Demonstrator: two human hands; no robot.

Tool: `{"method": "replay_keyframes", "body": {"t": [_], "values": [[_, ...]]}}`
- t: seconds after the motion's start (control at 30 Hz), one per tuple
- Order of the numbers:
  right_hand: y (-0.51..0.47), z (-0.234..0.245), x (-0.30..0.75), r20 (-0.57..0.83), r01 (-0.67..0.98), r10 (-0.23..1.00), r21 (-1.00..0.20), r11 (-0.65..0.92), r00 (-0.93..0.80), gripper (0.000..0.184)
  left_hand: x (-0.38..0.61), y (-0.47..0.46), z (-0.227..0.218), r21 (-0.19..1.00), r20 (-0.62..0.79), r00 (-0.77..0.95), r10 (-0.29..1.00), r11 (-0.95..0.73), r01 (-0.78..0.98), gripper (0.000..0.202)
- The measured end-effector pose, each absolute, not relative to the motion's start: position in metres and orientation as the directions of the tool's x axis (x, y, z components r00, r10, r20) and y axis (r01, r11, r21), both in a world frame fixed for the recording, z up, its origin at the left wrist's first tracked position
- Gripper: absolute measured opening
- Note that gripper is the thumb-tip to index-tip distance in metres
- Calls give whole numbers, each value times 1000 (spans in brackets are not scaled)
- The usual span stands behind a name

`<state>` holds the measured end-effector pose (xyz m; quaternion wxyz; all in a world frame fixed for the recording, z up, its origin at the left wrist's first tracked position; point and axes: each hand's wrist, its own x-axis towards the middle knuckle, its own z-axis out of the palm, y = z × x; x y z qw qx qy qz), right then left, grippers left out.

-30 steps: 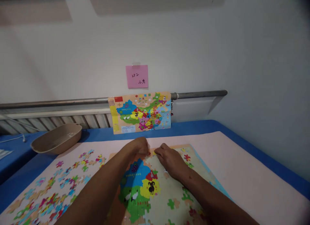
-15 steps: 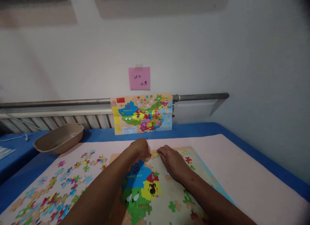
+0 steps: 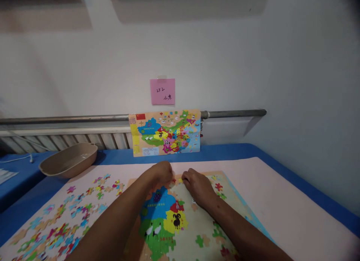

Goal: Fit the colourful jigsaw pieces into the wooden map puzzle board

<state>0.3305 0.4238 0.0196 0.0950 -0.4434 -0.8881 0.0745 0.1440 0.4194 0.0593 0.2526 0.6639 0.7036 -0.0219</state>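
A map jigsaw puzzle (image 3: 157, 212) lies partly assembled on its board, with blue, green and yellow regions joined at the left. At its far edge my left hand (image 3: 164, 172) is curled closed; its fingertips are hidden behind it. My right hand (image 3: 197, 185) faces it across a small gap, fingers bent together against a yellow puzzle piece (image 3: 180, 180). A small red piece (image 3: 174, 180) shows between the hands. Loose pieces lie on the bare right part of the board, among them a red piece (image 3: 218, 186) and a green piece (image 3: 200, 241).
Many loose puzzle pieces (image 3: 63, 231) are spread on the pink sheet (image 3: 284, 201) at the left. A beige basin (image 3: 69, 160) stands behind them. Against the wall pipe (image 3: 233, 113) leans a printed map (image 3: 165, 133), under a pink note (image 3: 162, 91).
Both hands stay almost in place at the board's far edge. The red piece between them shows a little more clearly; the view has shifted slightly.
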Motion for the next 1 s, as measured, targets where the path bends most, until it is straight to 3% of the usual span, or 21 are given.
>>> {"method": "replay_keyframes", "body": {"t": [0.17, 0.63, 0.83, 1.0], "values": [[424, 19, 330, 102, 779, 807, -214, 589, -582, 18, 130, 414, 58, 273, -307, -44, 951, 133, 953, 16], [425, 17, 330, 102, 762, 796, -239, 602, -597, 19, 136, 404, 64, 219, -380, -72, 922, 165, 962, 8], [425, 17, 330, 106, 738, 803, -337, 584, -587, 22, 138, 399, 63, 210, -384, -37, 923, 127, 969, 17], [427, 21, 335, 110, 671, 815, -510, 538, -569, 15, 139, 399, 63, 218, -386, -32, 922, 125, 968, 13]]}}
